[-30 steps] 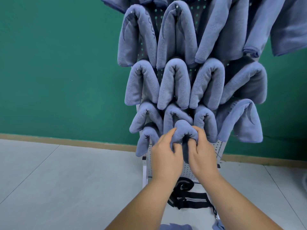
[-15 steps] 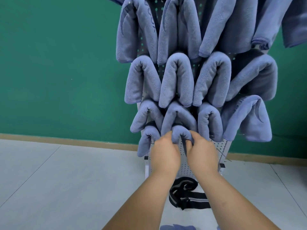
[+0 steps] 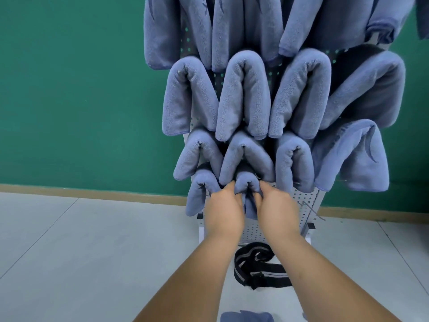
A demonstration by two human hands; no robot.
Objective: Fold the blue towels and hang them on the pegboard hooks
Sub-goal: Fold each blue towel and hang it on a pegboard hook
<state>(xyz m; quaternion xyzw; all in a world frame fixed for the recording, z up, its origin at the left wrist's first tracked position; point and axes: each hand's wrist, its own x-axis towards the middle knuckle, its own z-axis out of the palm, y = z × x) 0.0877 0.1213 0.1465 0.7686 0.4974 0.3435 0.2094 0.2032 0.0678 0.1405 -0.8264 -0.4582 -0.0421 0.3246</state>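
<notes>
A white pegboard (image 3: pixel 306 201) stands against the green wall, covered by several folded blue towels draped over hooks in rows. In the lowest row, a folded blue towel (image 3: pixel 247 182) sits over a hook in the middle. My left hand (image 3: pixel 224 210) grips its left flap and my right hand (image 3: pixel 277 210) grips its right flap, fingers curled into the cloth. Another hung towel (image 3: pixel 197 196) is just left of it. The hook under the held towel is hidden.
A black strap with grey stripes (image 3: pixel 257 266) lies on the floor at the pegboard's foot. Part of a loose blue towel (image 3: pixel 246 317) shows at the bottom edge. A bare metal hook (image 3: pixel 312 210) sticks out at the lower right of the pegboard. Grey tiled floor lies to the left.
The held towel has gone from in front of the board down onto a hook in the lowest row. Both hands followed it and still grip its flaps.
</notes>
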